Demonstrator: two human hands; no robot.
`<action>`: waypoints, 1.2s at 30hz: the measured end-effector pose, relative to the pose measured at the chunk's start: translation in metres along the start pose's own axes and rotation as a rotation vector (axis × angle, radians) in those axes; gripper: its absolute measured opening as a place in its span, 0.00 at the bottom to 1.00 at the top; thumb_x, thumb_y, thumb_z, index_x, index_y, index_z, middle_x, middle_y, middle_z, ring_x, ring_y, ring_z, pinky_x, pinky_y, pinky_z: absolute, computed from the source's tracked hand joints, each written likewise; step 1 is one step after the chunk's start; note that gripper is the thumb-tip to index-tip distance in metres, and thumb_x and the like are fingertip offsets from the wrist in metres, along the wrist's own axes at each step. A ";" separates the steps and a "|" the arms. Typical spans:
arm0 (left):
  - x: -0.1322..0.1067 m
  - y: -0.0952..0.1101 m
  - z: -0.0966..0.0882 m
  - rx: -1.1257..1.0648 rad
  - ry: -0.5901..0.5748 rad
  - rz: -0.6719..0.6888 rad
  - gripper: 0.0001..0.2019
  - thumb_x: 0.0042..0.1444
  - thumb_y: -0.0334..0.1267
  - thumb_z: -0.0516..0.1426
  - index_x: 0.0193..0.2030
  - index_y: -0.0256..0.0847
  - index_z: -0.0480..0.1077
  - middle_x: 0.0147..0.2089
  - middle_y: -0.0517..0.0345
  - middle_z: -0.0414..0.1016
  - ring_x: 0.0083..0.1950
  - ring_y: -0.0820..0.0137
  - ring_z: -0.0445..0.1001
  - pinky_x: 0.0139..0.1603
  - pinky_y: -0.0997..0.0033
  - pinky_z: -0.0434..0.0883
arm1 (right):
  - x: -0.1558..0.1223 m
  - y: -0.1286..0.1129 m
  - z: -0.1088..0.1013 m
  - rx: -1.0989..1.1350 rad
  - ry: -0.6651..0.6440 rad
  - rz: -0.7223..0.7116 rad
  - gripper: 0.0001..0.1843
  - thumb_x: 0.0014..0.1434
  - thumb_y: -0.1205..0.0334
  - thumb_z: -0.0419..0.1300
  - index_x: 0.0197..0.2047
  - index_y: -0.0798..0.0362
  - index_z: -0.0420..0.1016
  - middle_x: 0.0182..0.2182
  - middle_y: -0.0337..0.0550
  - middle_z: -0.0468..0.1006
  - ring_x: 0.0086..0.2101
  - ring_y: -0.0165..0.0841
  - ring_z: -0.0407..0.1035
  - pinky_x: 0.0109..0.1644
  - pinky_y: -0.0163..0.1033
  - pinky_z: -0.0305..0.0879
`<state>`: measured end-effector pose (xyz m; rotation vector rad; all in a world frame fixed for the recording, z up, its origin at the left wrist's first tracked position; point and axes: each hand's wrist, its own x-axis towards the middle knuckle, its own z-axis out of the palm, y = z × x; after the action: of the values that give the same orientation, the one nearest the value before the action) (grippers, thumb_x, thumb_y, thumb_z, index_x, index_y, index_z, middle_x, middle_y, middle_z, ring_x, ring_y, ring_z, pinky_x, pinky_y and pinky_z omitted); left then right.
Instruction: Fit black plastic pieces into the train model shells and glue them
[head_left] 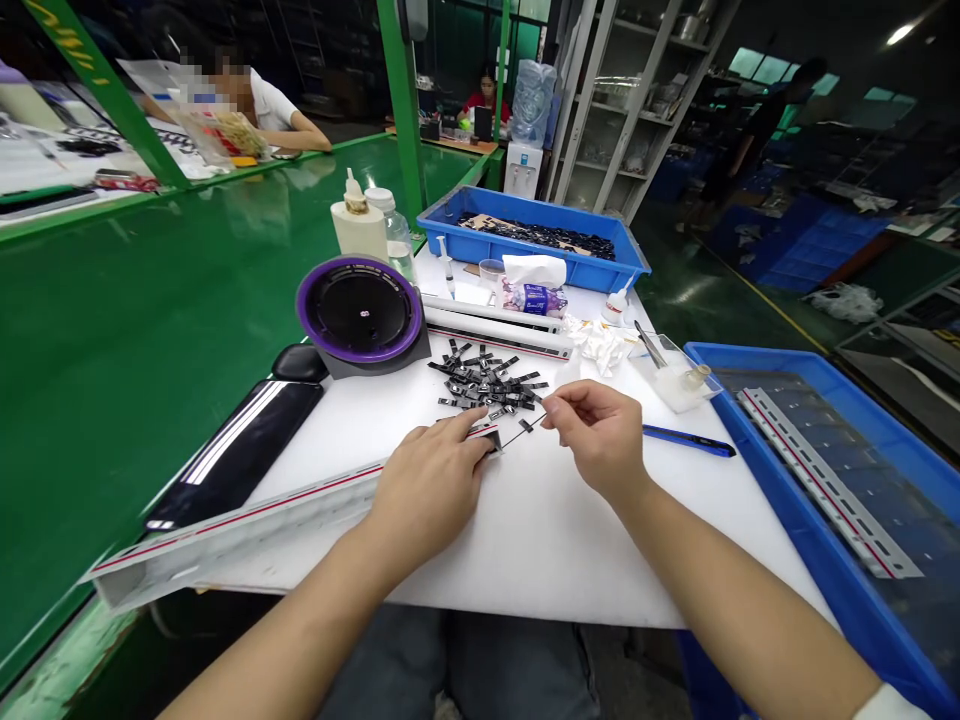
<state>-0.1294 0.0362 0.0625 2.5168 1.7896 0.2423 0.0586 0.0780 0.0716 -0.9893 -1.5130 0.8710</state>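
My left hand (429, 485) rests on the near end of a long white channel strip (247, 522) with a red line, its fingers and thumb closed around that end. Between the thumb and fingers of my right hand (600, 430) is a thin dark stick (523, 431). The stick's lower tip reaches down beside the end of the strip, close to my left thumb. Just beyond both hands lies a loose pile of small black clip-like pieces (487, 382). One piece lies apart, under the stick.
A purple-rimmed round black device (364, 312) stands at the back left, beside a dark glossy case (240, 450). More strips (495, 335), crumpled tissue (600, 345) and a blue pen-like tool (690, 440) lie around. Blue trays (525, 250) hold parts behind and at right (750, 355).
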 end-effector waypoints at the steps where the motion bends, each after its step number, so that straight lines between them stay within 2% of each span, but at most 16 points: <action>1: 0.000 0.000 0.001 0.000 0.003 0.002 0.16 0.66 0.35 0.48 0.49 0.47 0.76 0.68 0.58 0.65 0.62 0.58 0.70 0.56 0.51 0.72 | 0.000 0.001 0.001 -0.002 -0.015 0.008 0.07 0.56 0.60 0.65 0.30 0.54 0.77 0.22 0.39 0.78 0.20 0.26 0.67 0.22 0.32 0.63; 11: -0.001 0.000 0.002 0.016 0.021 0.001 0.16 0.66 0.36 0.48 0.49 0.47 0.76 0.67 0.59 0.66 0.61 0.59 0.71 0.55 0.50 0.72 | 0.000 0.007 0.007 -0.024 -0.089 0.039 0.08 0.56 0.59 0.66 0.30 0.54 0.78 0.22 0.38 0.77 0.21 0.26 0.66 0.24 0.32 0.64; 13: -0.001 -0.001 0.002 0.013 0.024 -0.001 0.16 0.66 0.36 0.48 0.49 0.47 0.76 0.67 0.59 0.66 0.61 0.59 0.71 0.55 0.50 0.72 | 0.001 0.005 0.004 0.007 -0.058 0.030 0.07 0.57 0.59 0.66 0.31 0.54 0.78 0.22 0.38 0.78 0.21 0.26 0.67 0.24 0.32 0.64; 16: -0.001 -0.002 0.003 0.009 0.018 0.001 0.15 0.66 0.36 0.48 0.48 0.47 0.77 0.67 0.60 0.66 0.61 0.59 0.71 0.56 0.50 0.72 | 0.007 0.002 -0.007 0.068 0.068 -0.017 0.07 0.56 0.59 0.66 0.31 0.53 0.78 0.21 0.37 0.77 0.19 0.25 0.65 0.22 0.31 0.63; 19: 0.000 -0.001 0.003 0.011 0.008 0.004 0.15 0.67 0.37 0.48 0.48 0.47 0.76 0.68 0.61 0.66 0.61 0.59 0.71 0.56 0.50 0.72 | 0.023 0.001 -0.031 0.107 0.283 -0.156 0.08 0.53 0.57 0.67 0.29 0.53 0.77 0.18 0.35 0.73 0.16 0.26 0.63 0.18 0.32 0.59; 21: 0.000 -0.001 0.003 0.014 0.000 0.000 0.15 0.67 0.38 0.48 0.48 0.47 0.76 0.68 0.61 0.66 0.61 0.59 0.71 0.56 0.50 0.72 | 0.036 0.002 -0.055 0.051 0.482 -0.284 0.09 0.51 0.56 0.67 0.28 0.52 0.75 0.17 0.33 0.70 0.16 0.26 0.62 0.17 0.33 0.56; 24: 0.001 -0.002 0.003 0.023 -0.007 -0.007 0.16 0.67 0.39 0.48 0.49 0.48 0.76 0.68 0.62 0.65 0.61 0.59 0.71 0.57 0.49 0.72 | 0.053 0.006 -0.101 -0.227 0.830 -0.420 0.09 0.52 0.56 0.65 0.27 0.51 0.73 0.18 0.32 0.68 0.18 0.28 0.62 0.21 0.35 0.58; 27: 0.001 -0.004 0.004 0.037 -0.009 -0.006 0.17 0.67 0.40 0.47 0.49 0.48 0.76 0.69 0.62 0.64 0.62 0.57 0.70 0.58 0.48 0.72 | 0.061 0.013 -0.146 -0.580 1.051 -0.380 0.10 0.55 0.55 0.62 0.28 0.51 0.72 0.20 0.34 0.68 0.22 0.31 0.64 0.27 0.38 0.62; 29: 0.002 -0.005 0.004 0.044 -0.017 -0.001 0.18 0.67 0.41 0.46 0.50 0.48 0.76 0.69 0.62 0.63 0.62 0.56 0.71 0.58 0.48 0.72 | 0.063 0.020 -0.167 -0.731 1.097 -0.296 0.11 0.57 0.54 0.61 0.29 0.52 0.73 0.21 0.36 0.68 0.23 0.32 0.65 0.29 0.39 0.63; 31: 0.003 -0.006 0.004 0.046 -0.027 0.004 0.18 0.68 0.41 0.45 0.51 0.48 0.76 0.69 0.62 0.63 0.61 0.56 0.72 0.57 0.48 0.72 | 0.064 0.028 -0.179 -0.818 1.101 -0.225 0.12 0.58 0.53 0.60 0.29 0.53 0.74 0.21 0.36 0.68 0.23 0.32 0.66 0.31 0.40 0.64; 36: 0.005 -0.006 0.001 0.039 -0.055 -0.004 0.19 0.68 0.42 0.45 0.51 0.48 0.76 0.69 0.63 0.63 0.60 0.55 0.72 0.57 0.47 0.72 | 0.067 0.042 -0.184 -0.905 1.023 -0.149 0.11 0.56 0.55 0.61 0.28 0.53 0.75 0.19 0.36 0.68 0.22 0.32 0.65 0.34 0.40 0.65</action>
<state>-0.1330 0.0424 0.0616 2.5197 1.7958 0.1376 0.2405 0.1592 0.0870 -1.5867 -0.9847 -0.5073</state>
